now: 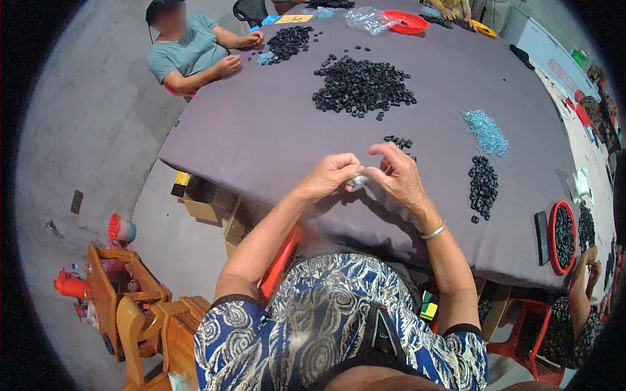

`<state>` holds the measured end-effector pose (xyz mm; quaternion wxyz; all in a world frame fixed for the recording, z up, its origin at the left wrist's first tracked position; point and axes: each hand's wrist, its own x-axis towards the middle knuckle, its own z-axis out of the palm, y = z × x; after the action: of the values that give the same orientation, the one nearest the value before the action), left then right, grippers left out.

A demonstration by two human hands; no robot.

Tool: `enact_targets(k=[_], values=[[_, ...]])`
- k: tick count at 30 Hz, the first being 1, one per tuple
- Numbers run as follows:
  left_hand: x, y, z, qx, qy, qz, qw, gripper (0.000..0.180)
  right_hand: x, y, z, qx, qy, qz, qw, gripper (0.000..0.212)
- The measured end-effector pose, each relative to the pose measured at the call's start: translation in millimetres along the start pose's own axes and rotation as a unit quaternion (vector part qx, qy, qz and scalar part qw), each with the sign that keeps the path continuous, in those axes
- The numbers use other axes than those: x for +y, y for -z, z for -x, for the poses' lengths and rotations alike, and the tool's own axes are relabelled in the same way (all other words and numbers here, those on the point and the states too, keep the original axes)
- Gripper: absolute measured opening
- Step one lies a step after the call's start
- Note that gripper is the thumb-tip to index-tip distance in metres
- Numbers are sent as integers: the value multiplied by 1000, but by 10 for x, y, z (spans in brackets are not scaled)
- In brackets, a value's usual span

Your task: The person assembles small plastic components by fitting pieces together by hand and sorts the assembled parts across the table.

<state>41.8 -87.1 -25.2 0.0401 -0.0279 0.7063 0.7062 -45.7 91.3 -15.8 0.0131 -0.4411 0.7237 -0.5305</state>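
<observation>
Over the near edge of the table, my left hand [334,176] is closed in a pinch on a small crumpled whitish piece [357,181], whose kind I cannot make out. My right hand [399,177] meets it from the right, thumb against the piece and index finger raised and bent. The lower fingers of both hands are partly hidden. Just beyond my hands lies a small group of black plastic parts [399,141], partly covered by my right hand. A silvery bangle [434,231] sits on my right wrist.
The grey-covered table [261,130] carries a large black-parts heap [363,86], a smaller one [483,189] and light-blue small pieces [486,133]. A red basket [562,238] of black parts stands at right. A person [195,52] sits at far left; others work around the table.
</observation>
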Motion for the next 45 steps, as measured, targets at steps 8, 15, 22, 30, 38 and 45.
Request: enact_targets(k=[8, 15, 22, 30, 38, 45], values=[[58, 61, -220, -82, -33, -35, 995, 17, -22, 236, -101, -134, -107, -9, 985, 20], [134, 300, -487, -22, -15, -78, 997, 16, -11, 342, -248, -275, -236, -63, 930, 17], [-322, 960, -967, 236, -52, -115, 963, 19, 157, 167, -639, -299, -262, -120, 910, 14], [-307, 1057, -1030, 228, -75, -34, 970, 17, 422, -51, -1870, -79, -256, -207, 941, 12], [-400, 1109, -981, 227, -72, 166, 957, 20, 613, -196, -1862, -43, -320, -285, 902, 14], [-269, 1232, -1019, 136, -116, 307, 935, 32, 658, -170, -1895, -34, -337, -307, 889, 13]])
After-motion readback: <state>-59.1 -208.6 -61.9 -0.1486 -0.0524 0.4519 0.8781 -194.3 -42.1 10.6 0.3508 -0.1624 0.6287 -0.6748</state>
